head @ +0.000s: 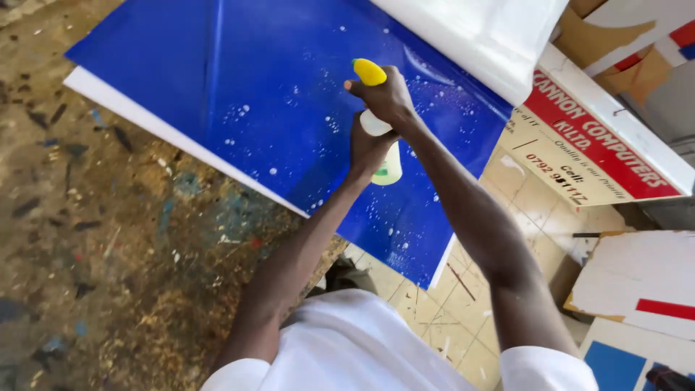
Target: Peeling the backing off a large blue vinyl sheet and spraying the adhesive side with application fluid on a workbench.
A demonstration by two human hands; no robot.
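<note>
Spray bottle (pixel 382 145) — between both hands (pixel 380 119)

- Sheet (pixel 239 80): deep glossy blue, flecked with white droplets and foam specks; a pale reflected streak runs down it.
- Backing board (pixel 166 130) under the sheet: white edge along the lower side.
- Spray bottle (pixel 387 165): translucent whitish body with a green patch on the label; yellow top (pixel 369 71).
- Rolled liner (pixel 478 36) at the sheet's upper edge: white.
- Table (pixel 108 253): mottled brown, stained with blue, grey and red paint marks.
- Signboard (pixel 601 137): red band with white lettering, cream lower area with red and dark lettering.
- Floor (pixel 463 304): cream tiles with dark joints and smears.
- Shirt (pixel 347 347): white.
- Panels (pixel 651 289) at right: white with a red stripe; blue patch below.
</note>
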